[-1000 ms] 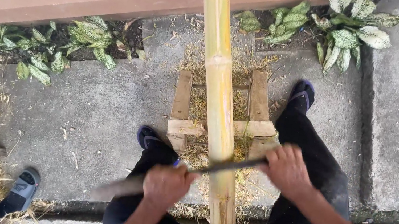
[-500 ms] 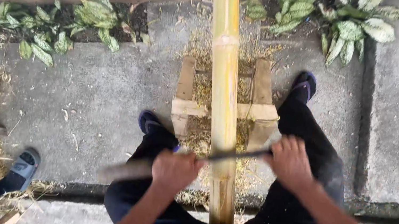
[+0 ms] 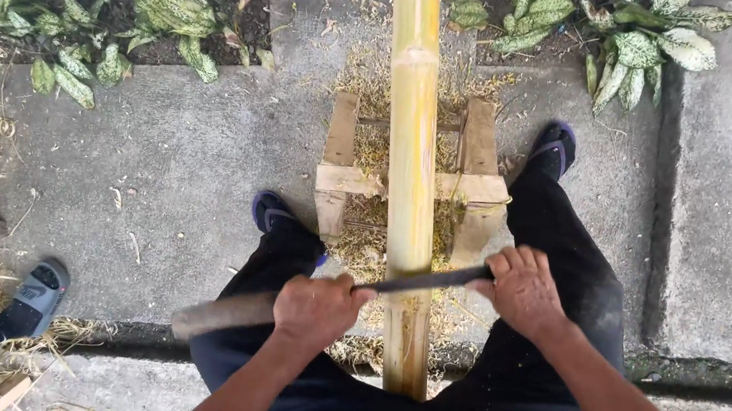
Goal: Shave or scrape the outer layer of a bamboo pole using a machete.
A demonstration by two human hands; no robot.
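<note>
1. The left hand (image 3: 316, 309) and the right hand (image 3: 522, 288) each grasp one end of a long blade (image 3: 418, 280).
2. The blade lies across the bamboo pole (image 3: 411, 163), which rests on a wooden stand (image 3: 473, 189) between the legs.

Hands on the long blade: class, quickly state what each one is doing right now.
Left hand: closed around the handle end of the long blade lying across the bamboo pole.
Right hand: closed on the blade's far end.

Bare forearms w/ no sleeves, left hand (image 3: 314, 308) & right hand (image 3: 522, 289) ungloved, black trousers (image 3: 563, 268), dark sandals w/ blue-purple edging (image 3: 554, 148), light shirt hem w/ red line.
</note>
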